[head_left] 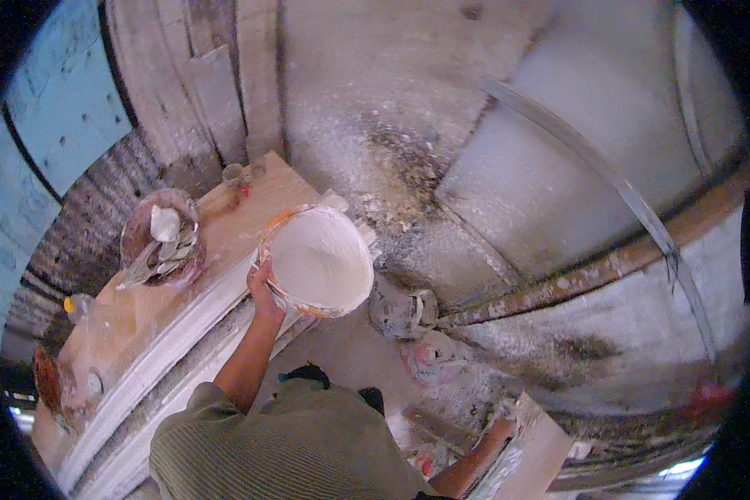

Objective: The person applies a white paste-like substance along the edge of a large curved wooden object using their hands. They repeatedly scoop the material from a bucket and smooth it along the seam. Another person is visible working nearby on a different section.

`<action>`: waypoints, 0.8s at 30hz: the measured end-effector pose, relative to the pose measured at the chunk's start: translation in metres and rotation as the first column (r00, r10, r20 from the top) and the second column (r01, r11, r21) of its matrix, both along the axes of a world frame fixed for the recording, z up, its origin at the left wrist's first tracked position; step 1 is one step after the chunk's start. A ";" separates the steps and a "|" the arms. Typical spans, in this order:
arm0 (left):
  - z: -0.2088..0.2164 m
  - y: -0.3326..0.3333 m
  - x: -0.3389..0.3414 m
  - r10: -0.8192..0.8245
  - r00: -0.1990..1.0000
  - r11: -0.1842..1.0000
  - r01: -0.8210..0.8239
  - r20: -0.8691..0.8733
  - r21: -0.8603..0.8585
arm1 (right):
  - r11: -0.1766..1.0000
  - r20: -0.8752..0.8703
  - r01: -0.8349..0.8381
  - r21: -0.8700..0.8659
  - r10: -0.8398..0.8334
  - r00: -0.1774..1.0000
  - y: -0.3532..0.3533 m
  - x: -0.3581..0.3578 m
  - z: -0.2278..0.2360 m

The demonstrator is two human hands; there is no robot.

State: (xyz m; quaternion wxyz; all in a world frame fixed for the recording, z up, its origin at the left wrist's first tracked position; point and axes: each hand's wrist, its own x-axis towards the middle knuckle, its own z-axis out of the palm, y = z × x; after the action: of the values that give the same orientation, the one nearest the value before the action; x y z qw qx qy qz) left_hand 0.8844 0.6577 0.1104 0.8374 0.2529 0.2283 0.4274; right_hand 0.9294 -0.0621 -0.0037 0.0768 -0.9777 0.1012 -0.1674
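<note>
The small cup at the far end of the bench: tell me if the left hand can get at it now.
Probably not right away: the left hand grips the rim of the white-filled bowl, and the small cup stands beyond it.

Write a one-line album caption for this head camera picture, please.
Left hand grips the rim of a basin of white plaster over a dusty wooden bench; right hand rests on a board.

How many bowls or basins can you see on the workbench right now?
2: a white plaster-filled basin at the bench's near edge, gripped by the left hand, and a bowl of scraping tools to its left. Others may be hidden.
</note>
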 end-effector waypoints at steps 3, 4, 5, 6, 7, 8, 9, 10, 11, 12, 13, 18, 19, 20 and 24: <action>-0.004 0.013 -0.007 0.100 0.995 0.995 -0.100 0.022 -0.006 | 0.957 -0.043 -0.211 0.201 0.224 0.974 0.069 0.095 0.006; -0.012 0.018 -0.011 0.143 0.990 0.990 -0.143 0.016 -0.019 | 0.942 -0.082 -0.242 0.234 0.267 0.960 0.103 0.123 0.006; -0.017 0.020 -0.017 0.190 0.982 0.981 -0.190 0.007 -0.026 | 0.926 -0.122 -0.267 0.267 0.307 0.944 0.138 0.149 0.011; -0.018 0.022 -0.023 0.214 0.977 0.976 -0.213 0.002 -0.038 | 0.930 -0.190 -0.260 0.261 0.314 0.930 0.182 0.167 0.018; -0.014 0.018 -0.018 0.212 0.977 0.976 -0.211 0.017 -0.064 | 0.926 -0.198 -0.287 0.245 0.337 0.920 0.192 0.196 0.004; -0.011 0.015 -0.014 0.216 0.976 0.973 -0.212 0.037 -0.089 | 0.922 -0.202 -0.311 0.230 0.358 0.912 0.194 0.228 -0.017; -0.029 0.017 -0.019 0.282 0.959 0.957 -0.281 0.001 -0.066 | 0.857 -0.237 -0.413 0.309 0.490 0.839 0.237 0.257 -0.008; -0.052 0.018 -0.028 0.366 0.930 0.929 -0.367 -0.039 -0.037 | 0.764 -0.268 -0.511 0.393 0.627 0.731 0.292 0.274 0.018; -0.057 0.012 -0.031 0.405 0.891 0.908 -0.418 -0.204 -0.022 | 0.646 -0.204 -0.521 0.559 0.716 0.668 0.322 0.286 0.029; -0.058 0.007 -0.032 0.429 0.828 0.886 -0.463 -0.361 -0.008 | 0.502 -0.132 -0.500 0.706 0.786 0.604 0.352 0.299 0.039; -0.061 0.001 -0.035 0.427 0.826 0.890 -0.456 -0.368 0.007 | 0.542 -0.154 -0.526 0.655 0.777 0.610 0.376 0.314 0.040; -0.058 -0.019 -0.061 0.475 0.702 0.858 -0.503 -0.531 0.103 | 0.252 0.064 -0.787 0.564 0.936 0.345 0.507 0.389 0.017; -0.049 -0.031 -0.073 0.516 0.588 0.818 -0.555 -0.623 0.153 | 0.163 0.125 -0.739 0.653 0.940 0.318 0.527 0.386 0.012; -0.035 -0.046 -0.084 0.539 0.462 0.779 -0.592 -0.704 0.207 | 0.070 0.185 -0.679 0.731 0.937 0.295 0.549 0.377 0.015; -0.086 -0.109 -0.175 0.652 0.239 0.531 -0.821 -0.720 0.208 | -0.029 0.185 -0.639 0.768 0.966 0.178 0.640 0.301 0.121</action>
State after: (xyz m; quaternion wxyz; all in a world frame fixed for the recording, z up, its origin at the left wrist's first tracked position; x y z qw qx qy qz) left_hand 0.7097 0.5485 0.0245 0.3875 0.1696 0.6755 0.6039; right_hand 1.2300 0.5777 0.1168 0.5079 -0.7159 -0.4433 0.1816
